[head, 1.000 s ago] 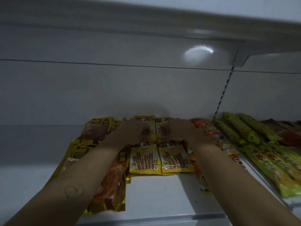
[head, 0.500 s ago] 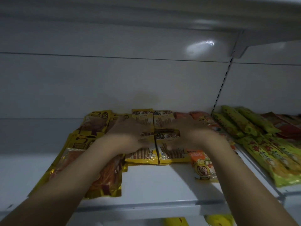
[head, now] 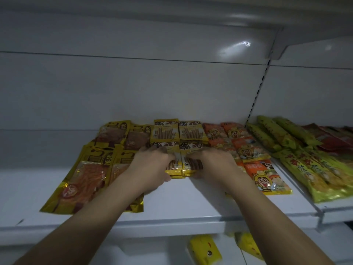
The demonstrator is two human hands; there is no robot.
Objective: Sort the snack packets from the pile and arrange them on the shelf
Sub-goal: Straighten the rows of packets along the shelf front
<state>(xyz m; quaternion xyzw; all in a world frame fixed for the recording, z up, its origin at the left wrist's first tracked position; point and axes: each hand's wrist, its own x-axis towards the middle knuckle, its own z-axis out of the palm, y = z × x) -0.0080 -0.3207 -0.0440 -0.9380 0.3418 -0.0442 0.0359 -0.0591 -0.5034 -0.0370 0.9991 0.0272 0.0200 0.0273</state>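
On shelf | snack packets in rows | white back panel behind

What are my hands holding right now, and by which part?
Left hand grips the left front stick-snack packet by its near left edge; right hand grips the right front stick-snack packet by its near right edge.

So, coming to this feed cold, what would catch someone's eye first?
The hands come first: the left hand and right hand grip the front yellow stick-snack packets at mid-shelf. Around them the stock lies in colour blocks, with gold packets on the left, orange packets on the right, and green packets on the neighbouring shelf section.
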